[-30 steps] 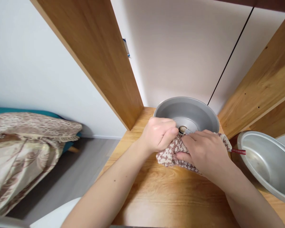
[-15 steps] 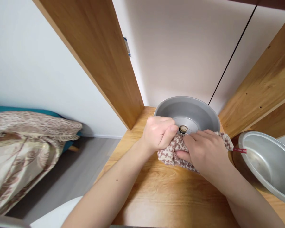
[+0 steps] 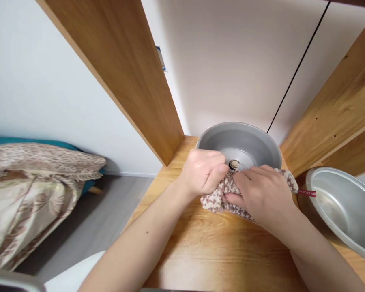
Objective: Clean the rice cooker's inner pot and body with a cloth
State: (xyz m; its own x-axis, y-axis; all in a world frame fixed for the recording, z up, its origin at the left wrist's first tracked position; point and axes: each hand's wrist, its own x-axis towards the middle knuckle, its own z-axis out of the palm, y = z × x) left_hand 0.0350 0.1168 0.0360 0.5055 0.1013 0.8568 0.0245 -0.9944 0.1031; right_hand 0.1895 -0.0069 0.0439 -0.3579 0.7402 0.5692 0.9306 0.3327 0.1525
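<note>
My right hand [image 3: 260,188] is closed on a brown-and-white patterned cloth [image 3: 223,196], bunched over the near rim of a grey round metal basin [image 3: 240,138]. A small red tag sticks out from the cloth's right end. My left hand [image 3: 203,170] makes a fist at the basin's near-left rim, touching the cloth. What lies inside that fist is hidden. In the middle of the basin's bottom sits a small round brass-coloured piece [image 3: 234,164], just beyond the fingers. The basin's near side is covered by the hands and cloth.
To the right stands a silver metal pot [image 3: 346,207] on the wooden surface [image 3: 200,251]. Wooden posts [image 3: 118,73] rise on both sides, with a white panel [image 3: 228,61] behind. At the far left, a patterned blanket [image 3: 33,202] lies over something teal above the grey floor.
Both hands stay in nearly the same place on the cloth and basin. The red tag has turned slightly, and the view has shifted a little.
</note>
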